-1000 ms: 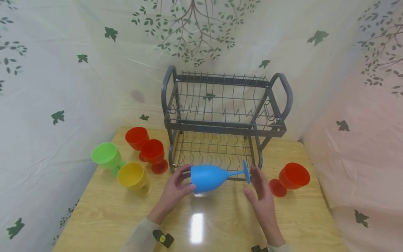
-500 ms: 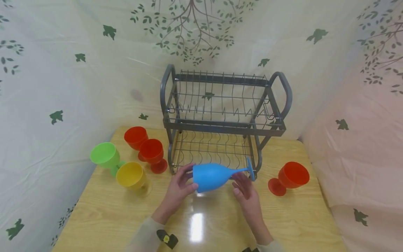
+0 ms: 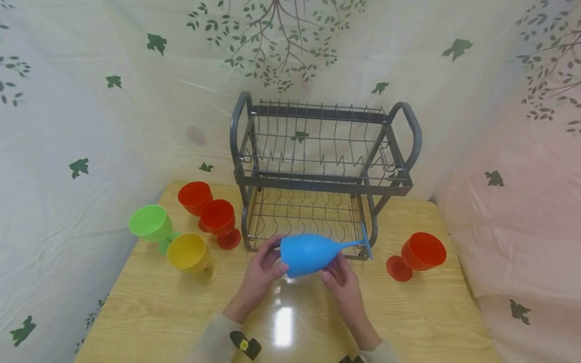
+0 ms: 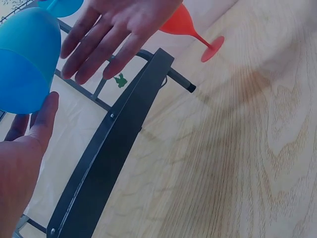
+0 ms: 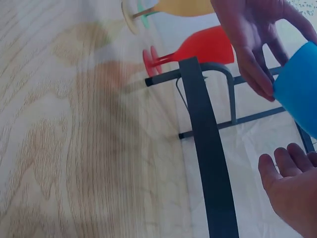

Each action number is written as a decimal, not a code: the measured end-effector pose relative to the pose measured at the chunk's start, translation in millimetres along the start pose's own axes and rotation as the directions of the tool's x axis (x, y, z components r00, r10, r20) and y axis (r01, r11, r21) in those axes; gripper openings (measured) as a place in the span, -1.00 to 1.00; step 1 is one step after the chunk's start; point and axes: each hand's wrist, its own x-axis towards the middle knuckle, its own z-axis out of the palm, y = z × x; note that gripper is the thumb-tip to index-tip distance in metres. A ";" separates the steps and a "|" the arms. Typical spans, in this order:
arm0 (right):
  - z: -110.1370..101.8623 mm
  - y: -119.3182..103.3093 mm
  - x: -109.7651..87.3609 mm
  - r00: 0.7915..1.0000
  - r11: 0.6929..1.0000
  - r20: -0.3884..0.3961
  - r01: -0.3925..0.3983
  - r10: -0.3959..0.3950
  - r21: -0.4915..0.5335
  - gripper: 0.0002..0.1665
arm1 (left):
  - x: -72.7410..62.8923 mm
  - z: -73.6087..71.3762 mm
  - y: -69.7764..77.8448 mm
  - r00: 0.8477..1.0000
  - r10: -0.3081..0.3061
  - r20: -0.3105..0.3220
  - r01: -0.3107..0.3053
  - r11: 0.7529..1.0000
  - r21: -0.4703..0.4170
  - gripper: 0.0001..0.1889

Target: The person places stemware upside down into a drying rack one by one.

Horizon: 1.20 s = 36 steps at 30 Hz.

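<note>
A blue plastic goblet (image 3: 309, 255) lies sideways in the air before the dish rack, its foot to the right. My left hand (image 3: 259, 278) grips it around the rim end, thumb on the near side, as the left wrist view also shows with the goblet (image 4: 27, 62) tilted. My right hand (image 3: 345, 290) is under the stem end of the bowl, partly overlapped by it in the head view. In the right wrist view the right hand's fingers (image 5: 286, 161) are loosely bent, apart from the goblet's rim end. A black two-tier dish rack (image 3: 324, 185) stands behind.
Left on the wooden table (image 3: 150, 312) stand two red goblets (image 3: 218, 218), a green goblet (image 3: 151, 223) and a yellow goblet (image 3: 188, 252). One more red goblet (image 3: 423, 251) stands on the right. A leaf-patterned white sheet (image 3: 136, 126) hangs around the table.
My right hand has moved left, from beside the goblet's foot to below the stem end of its bowl. The goblet and my left hand have shifted slightly right.
</note>
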 end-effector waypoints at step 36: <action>-4.9 -32.6 -8.3 0.978 1.000 -0.209 0.017 -0.016 0.002 -0.23 | 5.8 11.8 -5.4 0.987 0.078 0.142 -0.083 0.996 0.028 -0.37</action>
